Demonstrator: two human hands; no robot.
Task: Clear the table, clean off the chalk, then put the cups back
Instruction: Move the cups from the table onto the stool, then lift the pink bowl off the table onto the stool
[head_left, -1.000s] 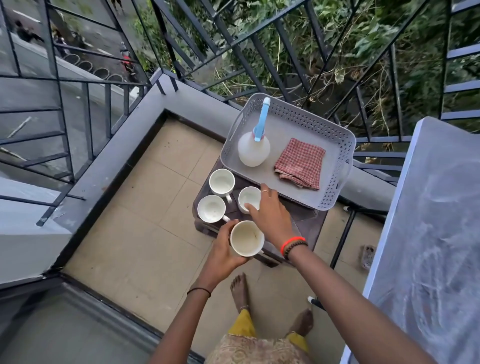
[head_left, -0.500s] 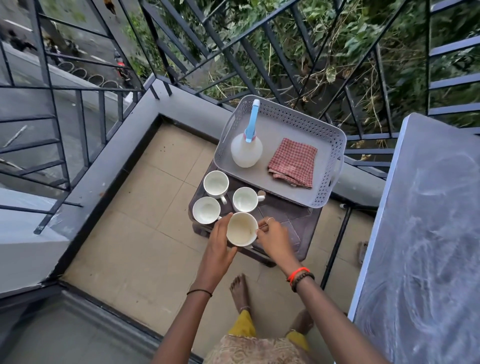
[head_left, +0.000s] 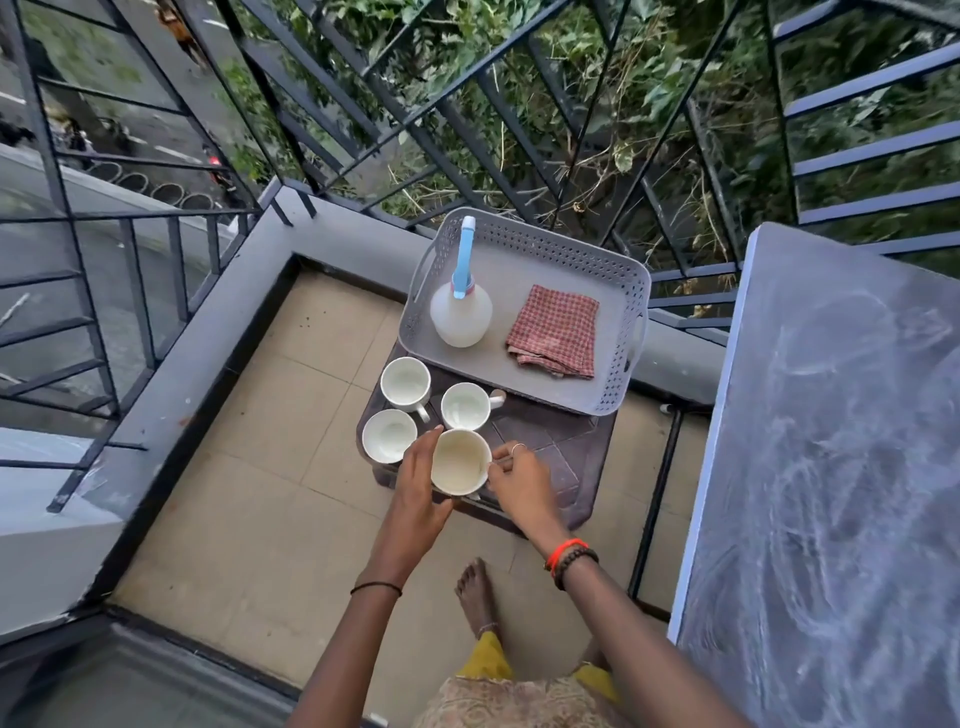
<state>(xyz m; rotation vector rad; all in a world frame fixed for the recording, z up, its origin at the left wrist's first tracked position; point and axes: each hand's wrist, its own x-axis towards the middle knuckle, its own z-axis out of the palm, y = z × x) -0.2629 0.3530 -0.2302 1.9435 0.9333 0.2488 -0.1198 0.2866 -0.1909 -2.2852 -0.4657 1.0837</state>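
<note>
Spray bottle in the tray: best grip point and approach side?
Probably the narrow neck under the blue sprayer, coming from above on the near side. The spray bottle stands upright in the tray, its round body wide for one hand. The tray wall sits close on the left and the folded cloth lies to its right, so top access looks clearest.

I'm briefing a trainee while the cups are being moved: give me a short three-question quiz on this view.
1. How many cups sit on the brown stool?
2. True or false: the checked cloth lies outside the grey tray.
3. What stands beside the cloth? A) spray bottle B) kettle C) bowl

Key: 1. Four, counting the nearest cup, flanked by the left hand and right hand. 2. False. 3. A.
</note>
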